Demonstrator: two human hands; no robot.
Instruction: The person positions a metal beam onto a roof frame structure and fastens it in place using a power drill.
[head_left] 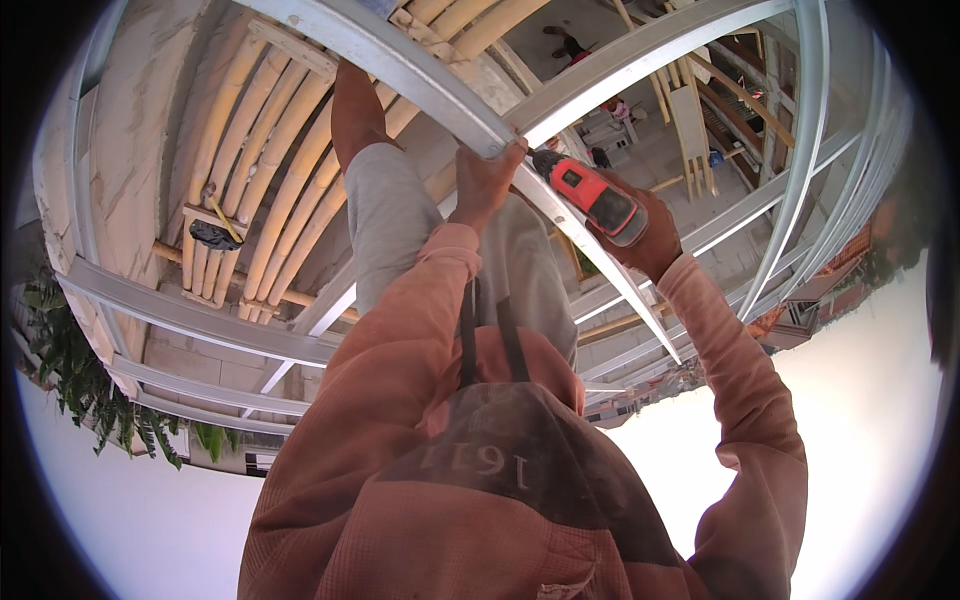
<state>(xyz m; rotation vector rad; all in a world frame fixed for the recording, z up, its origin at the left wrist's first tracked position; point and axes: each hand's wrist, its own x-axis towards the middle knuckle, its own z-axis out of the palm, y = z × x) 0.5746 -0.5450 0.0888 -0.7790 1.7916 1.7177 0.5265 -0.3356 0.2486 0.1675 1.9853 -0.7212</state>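
My left hand (482, 180) is closed against the joint where silver metal channels (420, 75) cross, fingers gripping the steel beside the drill's tip; anything small between them is hidden. My right hand (650, 235) is wrapped around a red and black power drill (590, 195), held at a slant with its nose at that joint. My bare lower leg (358, 110) reaches down past the channel, the foot partly hidden behind it.
Bundled bamboo poles (280, 170) lie below on the left, with a dark bundle (215, 232) and yellow object on them. More steel framing (200, 305) surrounds me at height. People (570, 45) and timber planks (690, 130) show far below at upper right. Plants (80, 370) stand beyond the left edge.
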